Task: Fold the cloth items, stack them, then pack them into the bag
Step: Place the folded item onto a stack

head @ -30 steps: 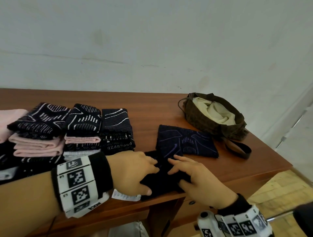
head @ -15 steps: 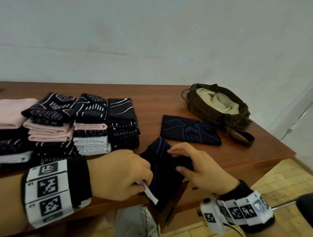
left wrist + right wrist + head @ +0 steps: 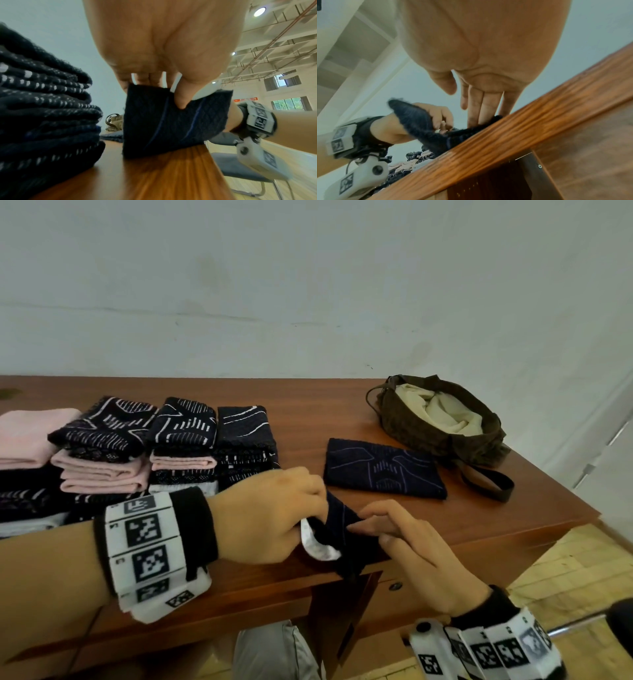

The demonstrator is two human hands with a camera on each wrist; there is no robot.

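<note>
Pinching a dark navy knit cloth with thin blue lines [image 3: 337, 525] at the front edge of the brown wooden table [image 3: 479, 518], the left hand [image 3: 270, 518] has thumb and fingers curled round the raised fold, next to a white label [image 3: 317, 544] on that cloth. Left wrist view confirms it: thumb [image 3: 184, 94] in front, fingers behind the upper edge, cloth's lower part on the table top. Right hand [image 3: 416, 549] lies with straight fingers [image 3: 485, 106] pressing the same cloth flat at the table edge, not curled round anything. Part of the cloth hangs over the front edge.

1 folded dark navy cloth with faint line pattern [image 3: 383, 472] lies flat on the table, apart from the hands, just beside the brown fabric bag with cream lining [image 3: 442, 419]. Bag sits open at the far right of the table, its dark strap [image 3: 493, 482] lying loose on the table.

Stacks of folded cloths, navy with white patterns and pink [image 3: 144, 446], stand on the left part of the table; the nearest stack is just beside the left wrist. Both wrists wear bands with black-and-white square markers [image 3: 145, 546].
</note>
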